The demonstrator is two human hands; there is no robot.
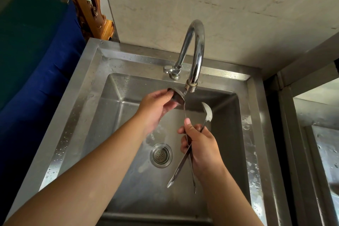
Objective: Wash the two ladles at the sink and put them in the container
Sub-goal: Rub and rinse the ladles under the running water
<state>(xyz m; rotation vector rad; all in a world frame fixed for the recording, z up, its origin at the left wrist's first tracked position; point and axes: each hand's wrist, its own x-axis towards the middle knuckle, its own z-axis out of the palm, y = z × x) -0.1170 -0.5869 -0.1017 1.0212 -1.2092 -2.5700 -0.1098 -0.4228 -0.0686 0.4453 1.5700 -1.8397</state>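
Two ladles (185,152) over sink (77,115), handles crossed, long axes 6-to-12 o'clock. One bowl (177,95) up under faucet (194,51) spout; other bowl (207,111) toward 1 o'clock. Right hand (199,145) fingers closed around both handles. Left hand (156,110) fingers curled, gripping upper bowl.

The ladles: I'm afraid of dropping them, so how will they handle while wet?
Likely slippery: both ladles are smooth wet metal, their handles crossed in the right hand. Probably stiff and light, since one hand holds both. The left hand steadies one bowl under the tap.
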